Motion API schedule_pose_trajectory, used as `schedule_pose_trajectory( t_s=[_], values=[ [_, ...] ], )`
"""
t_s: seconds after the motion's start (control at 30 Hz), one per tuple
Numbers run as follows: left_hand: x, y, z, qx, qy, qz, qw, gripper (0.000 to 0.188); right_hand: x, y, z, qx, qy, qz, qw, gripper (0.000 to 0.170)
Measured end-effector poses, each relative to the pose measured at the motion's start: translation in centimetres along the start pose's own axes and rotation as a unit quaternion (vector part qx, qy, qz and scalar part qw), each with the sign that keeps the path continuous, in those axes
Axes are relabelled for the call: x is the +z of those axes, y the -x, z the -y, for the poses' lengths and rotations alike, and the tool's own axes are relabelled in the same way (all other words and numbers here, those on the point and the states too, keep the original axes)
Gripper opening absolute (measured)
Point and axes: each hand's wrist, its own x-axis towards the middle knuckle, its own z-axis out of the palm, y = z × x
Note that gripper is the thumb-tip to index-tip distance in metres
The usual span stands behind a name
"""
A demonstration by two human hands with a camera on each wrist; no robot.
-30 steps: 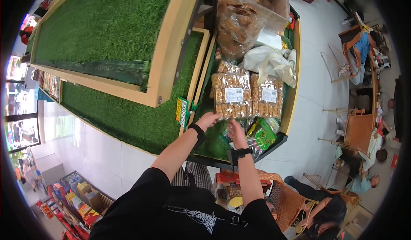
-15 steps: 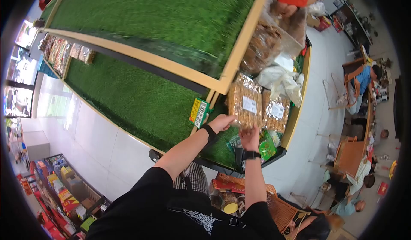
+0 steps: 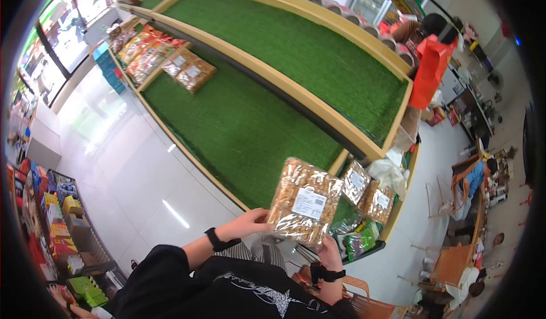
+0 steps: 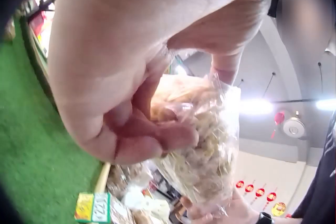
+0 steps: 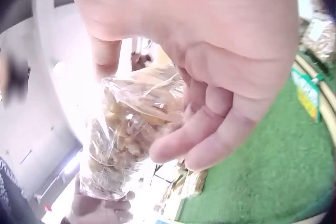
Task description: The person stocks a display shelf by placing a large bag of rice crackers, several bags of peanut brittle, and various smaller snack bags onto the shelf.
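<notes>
A clear-wrapped pack of golden-brown snack pieces [image 3: 298,185] with a white label is held up in front of the body, its label side facing the head camera. My left hand [image 3: 249,223] grips the pack's left edge, thumb on one side and curled fingers on the other. At the lower right corner my right hand [image 3: 329,254] pinches it. The left wrist view shows the pack's crinkled end [image 4: 205,145] between thumb and fingers. Two similar packs, one [image 3: 355,183] beside the other [image 3: 377,202], lie in the stand's end bin to the right.
Green turf lines the long wooden display stand [image 3: 239,131]; more packs [image 3: 190,71] lie at its far left. A white bag [image 3: 389,174] and green packets [image 3: 359,242] are in the end bin. Another person holds a red bag [image 3: 432,71] at the far right corner.
The pack has been lifted out of the end bin and brought left and closer to the body, both hands holding it. The head view has swung so more of the stand shows.
</notes>
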Motion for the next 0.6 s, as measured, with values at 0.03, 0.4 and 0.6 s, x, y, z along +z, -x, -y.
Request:
schedule_pose_trajectory(
  t_s=[0.03, 0.4, 0.6],
  values=[
    [-1.4, 2.8, -0.7, 0.01, -0.004, -0.01, 1.0, 0.054, 2.6, -0.3, 0.0, 0.018, 0.04, 0.011, 0.999, 0.042],
    [-10.3, 28.4, 1.3, 0.111, -0.003, -0.29, 0.951, 0.037, 25.0, -3.5, -9.6, 0.076, 0.269, 0.235, 0.931, 0.044],
    [-10.4, 33.8, 4.1, 0.112, 0.058, -0.41, 0.903, 0.033, 31.5, -5.1, -11.5, 0.094, 0.307, 0.331, 0.887, 0.05]
  ],
)
